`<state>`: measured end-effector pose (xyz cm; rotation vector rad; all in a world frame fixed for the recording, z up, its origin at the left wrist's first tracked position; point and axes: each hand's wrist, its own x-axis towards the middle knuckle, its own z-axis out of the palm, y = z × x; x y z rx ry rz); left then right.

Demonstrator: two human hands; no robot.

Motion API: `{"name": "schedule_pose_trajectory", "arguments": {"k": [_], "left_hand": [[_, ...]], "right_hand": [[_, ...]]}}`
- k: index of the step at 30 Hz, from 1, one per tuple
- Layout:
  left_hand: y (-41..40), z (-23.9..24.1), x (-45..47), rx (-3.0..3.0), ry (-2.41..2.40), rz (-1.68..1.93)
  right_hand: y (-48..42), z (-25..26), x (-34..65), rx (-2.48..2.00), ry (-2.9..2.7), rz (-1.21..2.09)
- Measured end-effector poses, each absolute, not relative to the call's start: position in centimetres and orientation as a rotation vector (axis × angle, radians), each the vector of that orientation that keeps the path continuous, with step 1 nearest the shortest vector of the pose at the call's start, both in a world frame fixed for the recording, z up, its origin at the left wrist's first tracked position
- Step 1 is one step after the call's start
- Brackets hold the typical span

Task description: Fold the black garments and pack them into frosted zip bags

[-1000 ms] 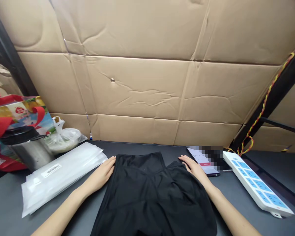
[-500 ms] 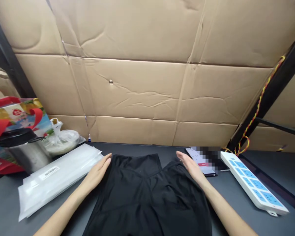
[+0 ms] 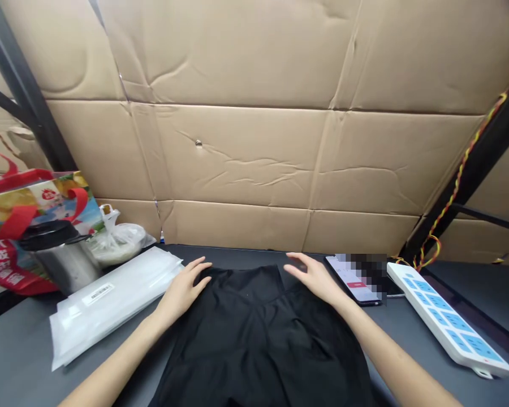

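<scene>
Black pants (image 3: 254,333) lie on the dark table in front of me, waistband at the far end and the lower part cut off by the bottom of the view. At the waistband's left corner rests my left hand (image 3: 184,288), its fingers apart and the thumb over the fabric. My right hand (image 3: 316,277) is at the right side of the waistband, thumb and fingers spread, pointing inward. Neither hand grips the cloth. Whether the right fingertips touch the fabric I cannot tell.
Left of the pants is a stack of translucent plastic bags (image 3: 114,305) with a barcode label. Behind it stand a steel tumbler (image 3: 68,260), a red carrier bag (image 3: 8,249) and a tied plastic bag (image 3: 119,237). To the right lie a phone (image 3: 354,280) and a power strip (image 3: 449,322).
Both hands have shifted inward over the waistband's corners, and their fingers have spread from a flatter, closer pose. The whole view has swung slightly left.
</scene>
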<state>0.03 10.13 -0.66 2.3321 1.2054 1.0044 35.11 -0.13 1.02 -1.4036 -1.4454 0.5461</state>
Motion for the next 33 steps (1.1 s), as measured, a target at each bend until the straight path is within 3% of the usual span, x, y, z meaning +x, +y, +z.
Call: {"name": "schedule_pose_trajectory", "arguments": {"k": [7, 11, 16, 20, 25, 33], "left_hand": [[8.8, 0.6, -0.3, 2.689, 1.036, 0.966], [7.0, 0.3, -2.6, 2.853, 0.807, 0.758], [6.2, -0.4, -4.5, 2.790, 0.909, 0.613], [6.4, 0.6, -4.4, 2.801, 0.928, 0.527], [5.9, 1.4, -3.7, 2.838, 0.952, 0.679], [5.2, 0.2, -3.1, 2.825, 0.827, 0.396]], "right_hand": [[-0.3, 2.3, 31.3, -1.402, -1.775, 0.273], [-3.0, 2.0, 31.9, -1.358, -1.953, 0.224], [-4.7, 0.6, 32.3, -1.387, -2.124, 0.144], [-5.0, 0.6, 32.5, -1.395, -2.119, 0.139], [-6.2, 2.4, 35.0, -1.551, -1.854, 0.104], [-6.8, 1.3, 37.4, -1.875, -1.625, 0.150]]}}
